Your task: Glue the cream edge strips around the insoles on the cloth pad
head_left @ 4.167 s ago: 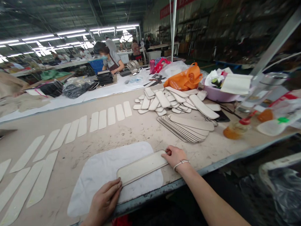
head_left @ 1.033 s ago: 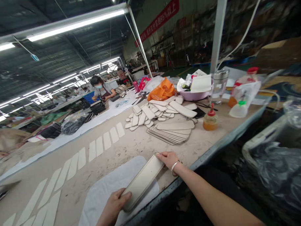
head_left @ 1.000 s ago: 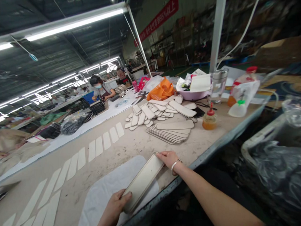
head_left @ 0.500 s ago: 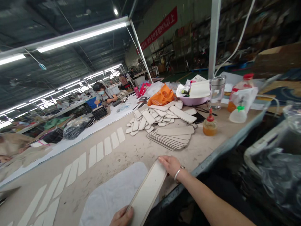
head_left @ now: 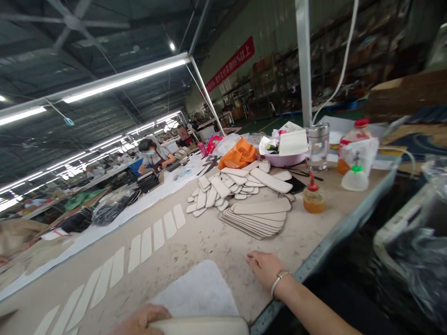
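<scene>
1. Left hand (head_left: 141, 326): motion-blurred; thumb and fingers pinched on one end of a pale panel (head_left: 203, 332). Panel lies across the table's near edge region, in front of a white sheet (head_left: 198, 290). Whether it rests on the table (head_left: 299, 235) or is lifted: cannot tell.
2. Right hand (head_left: 265, 271): fingers loosely bent, nothing visible in its grasp; just beside the sheet, close to the near edge. Contact with the tabletop unclear.
3. Drop risk: only one end appears gripped. A slackened pinch could let the other end dip and slide off the near edge.
4. Marking risk: dark specks on the tabletop beyond the sheet. Laying the pale face there might soil it.
5. Disarray risk: fanned stack (head_left: 258, 217) beyond the right hand, loose pile (head_left: 224, 187) behind it. A careless reach could skew the layers or mix the two.
6. Spill risk: bottle of amber liquid (head_left: 314, 202) right of the stack, toward the table's right end. A wide forearm sweep could tip it, probably staining nearby pieces.
</scene>
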Tool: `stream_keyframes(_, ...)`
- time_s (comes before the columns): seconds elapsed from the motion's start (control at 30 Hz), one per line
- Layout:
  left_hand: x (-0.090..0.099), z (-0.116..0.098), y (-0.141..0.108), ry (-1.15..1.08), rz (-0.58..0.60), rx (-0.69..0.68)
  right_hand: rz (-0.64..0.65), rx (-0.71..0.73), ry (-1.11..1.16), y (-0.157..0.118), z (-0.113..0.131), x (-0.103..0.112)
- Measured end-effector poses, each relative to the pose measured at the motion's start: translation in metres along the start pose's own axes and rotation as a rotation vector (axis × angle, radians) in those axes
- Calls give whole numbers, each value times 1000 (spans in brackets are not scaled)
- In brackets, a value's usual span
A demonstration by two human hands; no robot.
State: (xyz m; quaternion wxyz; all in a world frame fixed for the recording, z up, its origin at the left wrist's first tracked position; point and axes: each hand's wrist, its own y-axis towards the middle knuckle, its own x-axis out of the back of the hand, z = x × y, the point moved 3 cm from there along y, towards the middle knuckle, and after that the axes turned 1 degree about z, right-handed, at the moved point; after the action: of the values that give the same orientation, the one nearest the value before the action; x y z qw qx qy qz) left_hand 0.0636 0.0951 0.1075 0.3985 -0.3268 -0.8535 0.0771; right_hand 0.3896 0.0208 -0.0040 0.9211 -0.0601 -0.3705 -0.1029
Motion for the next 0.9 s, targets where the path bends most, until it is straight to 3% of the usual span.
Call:
stream_keyframes(0.03,11,-20,10,-60,130,-2,12,40,-123,-2,1,0)
stream_keyframes(0.07,23,-40,24,-121,184,-7,32,69,-212,-4,3,-2)
stream_keyframes(0.1,33,-61,42,-194,165,-20,63,94,-266,-6,6,-4)
stream_keyframes(0.2,53,-118,109,-296,-96,-173,130,149,-307,-7,14,-12)
stream_keyframes(0.27,47,-145,155,-224,-204,-300,155,153,-320,-5,17,-16)
stream_keyframes(0.3,38,-155,177,-159,-233,-335,158,143,-320,-3,18,-17)
stream_keyframes(0.33,27,-163,197,84,-299,-385,160,132,-317,-1,18,-18)
stream_keyframes(0.43,-19,-171,245,331,-347,-434,172,134,-313,2,18,-20)
stream_keyframes(0.57,-94,-173,281,570,-208,-569,180,122,-286,5,16,-22)
stream_keyframes(0.63,-121,-173,293,685,-148,-619,202,98,-261,6,15,-22)
stream_keyframes(0.73,-143,-174,308,843,-83,-645,233,73,-246,7,14,-23)
stream_keyframes(0.9,-147,-176,316,1018,-45,-689,214,78,-241,7,13,-23)
